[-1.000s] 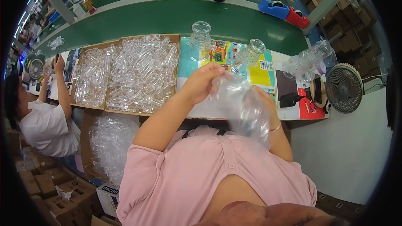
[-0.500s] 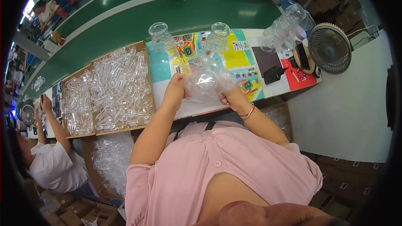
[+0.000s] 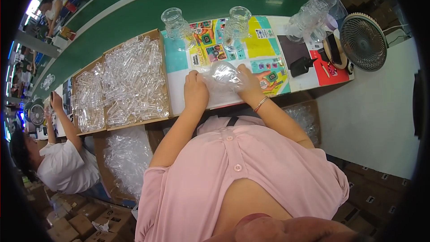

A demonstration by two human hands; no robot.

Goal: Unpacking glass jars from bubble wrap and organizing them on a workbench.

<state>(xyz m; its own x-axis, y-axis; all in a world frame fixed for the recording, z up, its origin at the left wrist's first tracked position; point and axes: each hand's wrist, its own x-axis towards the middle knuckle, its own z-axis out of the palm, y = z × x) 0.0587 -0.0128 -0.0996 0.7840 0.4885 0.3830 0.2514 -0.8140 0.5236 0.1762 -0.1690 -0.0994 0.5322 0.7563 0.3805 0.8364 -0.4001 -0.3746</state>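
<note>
A clear plastic bag [image 3: 216, 90] lies low over the table's near edge, with a shiny, rounded clear piece [image 3: 224, 72] in or under it. On its left side my left hand [image 3: 196, 90] is closed on the film. Opposite, my right hand [image 3: 249, 86] grips the bag's right side, its fingertips partly hidden. Beyond my hands stand two clear, wide-rimmed vessels, a left one [image 3: 175, 26] and a right one [image 3: 237, 27], upright on printed colourful sheets [image 3: 260, 47].
To the left, a cardboard tray [image 3: 166, 74] holds many clear tube-like parts. A box of clear film [image 3: 127, 159] sits below it. On the right are more clear vessels [image 3: 309, 20], a black bottle [image 3: 301, 66] and a fan [image 3: 363, 42]. A co-worker [image 3: 67, 166] sits at far left.
The bag and its rounded piece have come down and nearer the table's front edge. My right hand has moved up along the bag's side. The whole view has shifted slightly.
</note>
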